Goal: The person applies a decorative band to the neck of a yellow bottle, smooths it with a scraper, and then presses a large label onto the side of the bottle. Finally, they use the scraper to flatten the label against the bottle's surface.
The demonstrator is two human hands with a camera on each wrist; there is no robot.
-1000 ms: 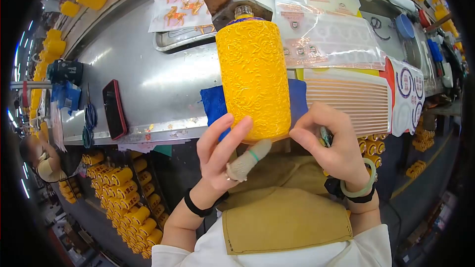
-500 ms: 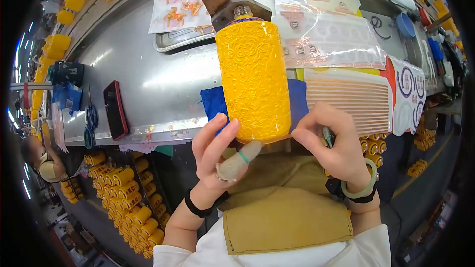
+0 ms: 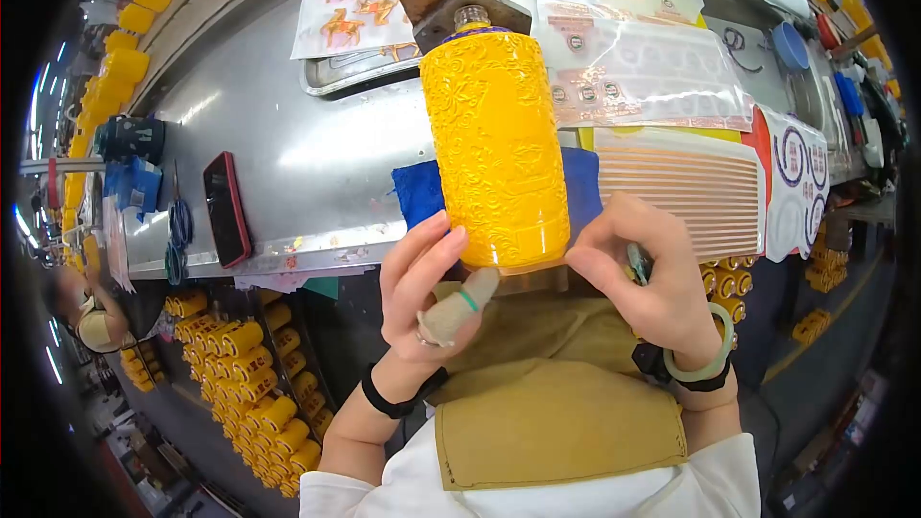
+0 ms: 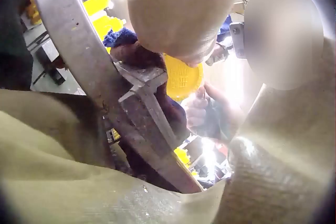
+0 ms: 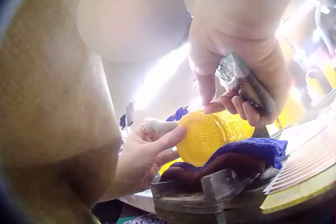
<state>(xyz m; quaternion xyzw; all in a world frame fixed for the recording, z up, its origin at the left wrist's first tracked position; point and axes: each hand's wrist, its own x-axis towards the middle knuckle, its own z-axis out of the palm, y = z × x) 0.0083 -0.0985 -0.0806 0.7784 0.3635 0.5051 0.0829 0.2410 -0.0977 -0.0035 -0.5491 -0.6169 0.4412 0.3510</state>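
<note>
An embossed yellow bottle (image 3: 499,149) lies with its neck at a dark metal bracket (image 3: 432,23). Blue cloth (image 3: 419,194) shows beneath it. At the base's left edge, my left hand (image 3: 422,302) touches the bottle with extended fingers; one digit wears a pale cover with a green band. My right hand (image 3: 645,278) is at the base's right side, thumb and forefinger tips together. In the right wrist view, its other fingers curl round a small dark object with clear wrapping (image 5: 253,91), and the bottle's round base (image 5: 202,137) shows raised marks.
On the metal table (image 3: 321,153) are a phone (image 3: 225,209) and scissors (image 3: 178,230) at left, a tray (image 3: 331,79) with horse decals behind, and decal sheets (image 3: 672,187) at right. Racks of yellow bottles (image 3: 254,364) stand below left.
The bottle has turned about its long axis, so a different part of its relief faces up. My left hand has shifted slightly left from its first position; my right hand stays beside the base.
</note>
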